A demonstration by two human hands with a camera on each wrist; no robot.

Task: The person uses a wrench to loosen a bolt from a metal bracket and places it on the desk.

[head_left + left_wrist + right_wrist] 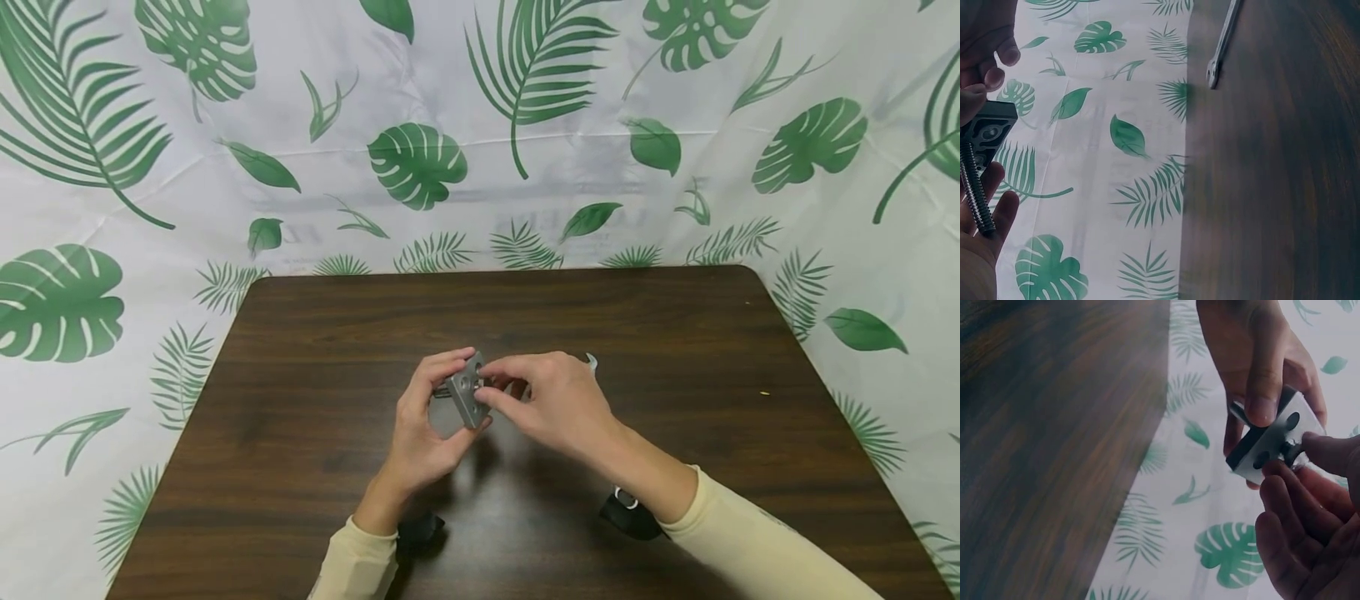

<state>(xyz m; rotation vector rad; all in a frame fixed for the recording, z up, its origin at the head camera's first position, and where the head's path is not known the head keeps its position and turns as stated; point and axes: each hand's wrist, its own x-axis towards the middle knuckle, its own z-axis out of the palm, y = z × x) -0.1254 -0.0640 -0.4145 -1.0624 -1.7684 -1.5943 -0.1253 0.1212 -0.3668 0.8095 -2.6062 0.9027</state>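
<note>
- Grey metal block [467, 402], pierced by round holes, is held tilted above the dark wood-grain table [322, 475], between the two hands.
- The block is gripped by its edges in the left hand [420, 433], with fingers laid along the top and the thumb set below.
- A threaded bolt [977, 194] is seen sticking out of the block on the side of the left palm (its thread is shown best from the left wrist).
- A small metal piece [1289, 450] at the opposite face is pinched between the thumb and forefinger of the right hand [558, 404]; whether it is a bolt head or a nut cannot be told.
- A wrench [1222, 44] is laid on the table, mostly hidden behind the right hand in the head view.
- Both forearms are covered by cream sleeves [757, 533].
- Beyond the table, a white sheet [555, 187] printed with green leaves is hung.
</note>
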